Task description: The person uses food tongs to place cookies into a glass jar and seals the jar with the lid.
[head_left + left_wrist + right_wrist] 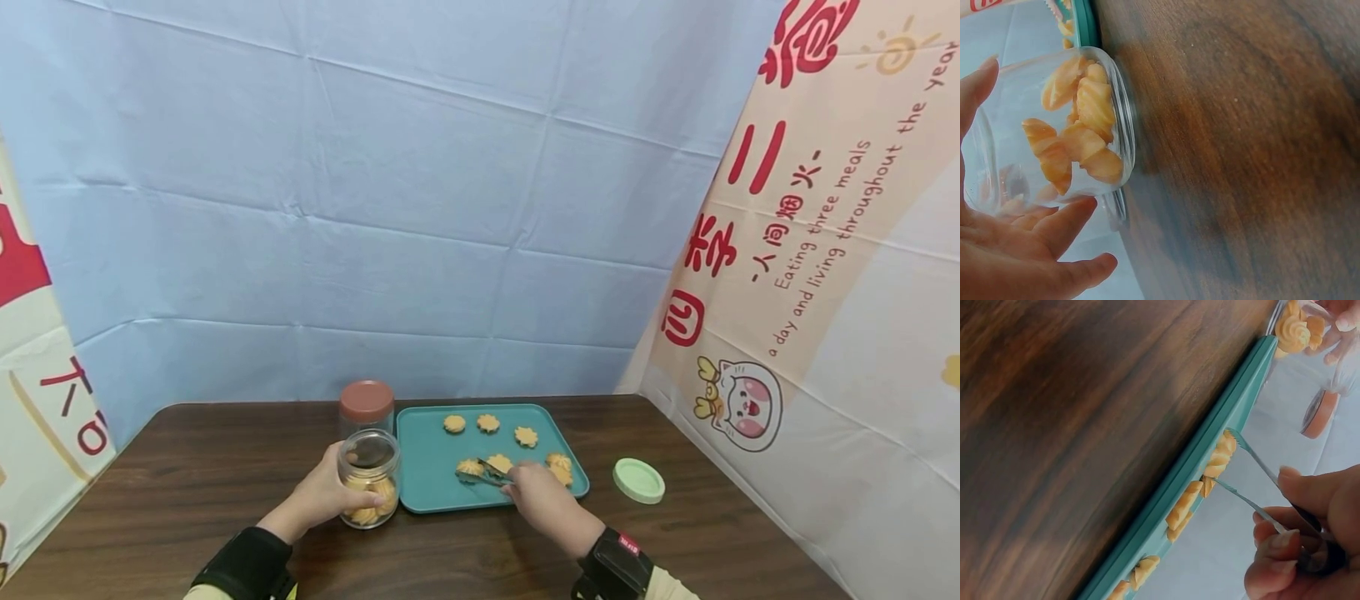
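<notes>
My left hand (324, 490) grips a clear jar (369, 454) that stands open-topped at the tray's left side. Several swirled butter cookies (1094, 106) lie in the bottom of it. In my right hand (547, 507) is a pair of small metal tongs (1252, 501), pinched between thumb and fingers. Their serrated tips straddle a cookie (1221, 455) near the front left of the teal tray (429, 498). Another cookie (499, 463) lies just beside the tongs. More cookies sit along the back of the tray and at its right end, partly behind my right hand.
A second clear jar with an orange-brown lid (367, 402) stands behind the held jar, near the table's back edge. A pale green round lid (639, 481) lies to the right of the tray. Fabric sheets (420, 208) hang behind and beside the wooden table (225, 467).
</notes>
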Motion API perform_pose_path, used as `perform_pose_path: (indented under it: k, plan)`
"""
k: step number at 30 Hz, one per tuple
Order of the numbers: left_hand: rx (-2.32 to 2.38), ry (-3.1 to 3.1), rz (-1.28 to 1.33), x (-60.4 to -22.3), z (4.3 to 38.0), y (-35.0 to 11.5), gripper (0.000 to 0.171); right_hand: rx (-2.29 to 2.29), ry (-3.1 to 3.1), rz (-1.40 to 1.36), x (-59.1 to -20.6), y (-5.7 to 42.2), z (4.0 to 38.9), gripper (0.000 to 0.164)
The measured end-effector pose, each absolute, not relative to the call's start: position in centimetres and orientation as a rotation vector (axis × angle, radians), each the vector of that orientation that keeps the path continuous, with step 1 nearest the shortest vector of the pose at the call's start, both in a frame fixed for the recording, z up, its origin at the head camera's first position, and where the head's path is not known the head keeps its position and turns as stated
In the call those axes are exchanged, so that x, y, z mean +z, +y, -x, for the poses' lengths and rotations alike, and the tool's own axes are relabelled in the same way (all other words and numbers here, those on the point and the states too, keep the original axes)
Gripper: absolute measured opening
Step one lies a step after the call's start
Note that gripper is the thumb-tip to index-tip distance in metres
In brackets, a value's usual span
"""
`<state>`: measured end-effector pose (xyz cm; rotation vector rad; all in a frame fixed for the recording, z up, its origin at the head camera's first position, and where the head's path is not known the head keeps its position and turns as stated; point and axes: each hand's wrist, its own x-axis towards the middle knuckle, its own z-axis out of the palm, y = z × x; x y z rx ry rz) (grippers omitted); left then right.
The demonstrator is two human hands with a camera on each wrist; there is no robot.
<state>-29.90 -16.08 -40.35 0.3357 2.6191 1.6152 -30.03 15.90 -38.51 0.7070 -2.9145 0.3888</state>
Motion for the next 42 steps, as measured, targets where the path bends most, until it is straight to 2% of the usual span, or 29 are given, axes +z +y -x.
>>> perform_pose_path:
  k: [16,30,42]
  plan:
    - [1.618,2.638,-0.331,-40.6,30.0,-16.3,0.100,0.450,-2.780,-0.788,-37.8,16.0,29.6,0.024]
    - [1.614,2.645,-0.340,-40.7,30.1,-16.3,0.100,0.505,-2.769,-0.765,-36.9,15.7,29.0,0.008]
    - [1.627,2.624,-0.317,-40.6,29.9,-16.1,0.100,0.514,-2.655,-0.809,-36.5,15.4,28.6,0.010]
